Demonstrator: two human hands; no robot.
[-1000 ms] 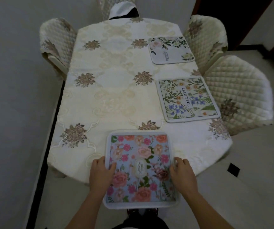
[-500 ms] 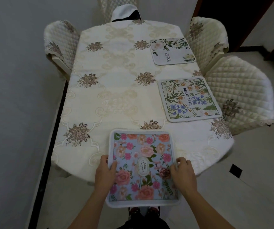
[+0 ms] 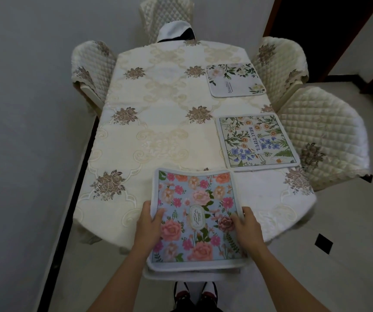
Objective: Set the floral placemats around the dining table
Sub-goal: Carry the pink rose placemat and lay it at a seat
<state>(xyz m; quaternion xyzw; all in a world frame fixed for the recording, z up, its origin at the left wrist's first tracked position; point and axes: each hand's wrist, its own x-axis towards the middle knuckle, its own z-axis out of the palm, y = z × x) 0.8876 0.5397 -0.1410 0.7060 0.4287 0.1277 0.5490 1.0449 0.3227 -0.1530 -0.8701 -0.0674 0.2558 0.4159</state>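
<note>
A blue placemat with pink and orange roses [image 3: 194,212] lies across the near edge of the dining table [image 3: 158,136], its near part hanging past the edge. More mat edges [image 3: 192,275] show underneath it. My left hand [image 3: 150,224] grips its left side, thumb on top. On the mat's right side my right hand [image 3: 246,226] holds it. A "BEAUTIFUL" placemat with blue and orange flowers [image 3: 257,140] lies flat on the right side. Farther back on the right lies a white placemat with green leaves [image 3: 235,81].
The table wears a cream embroidered cloth. Quilted cream chairs stand at the right [image 3: 322,136], back right [image 3: 277,64], far end [image 3: 165,16] and left [image 3: 91,68]. A grey wall runs close along the left. My feet [image 3: 194,293] show below the mat.
The rose mat has lifted and slid slightly toward me, its far edge curling up off the cloth. Both hands keep their hold on its sides.
</note>
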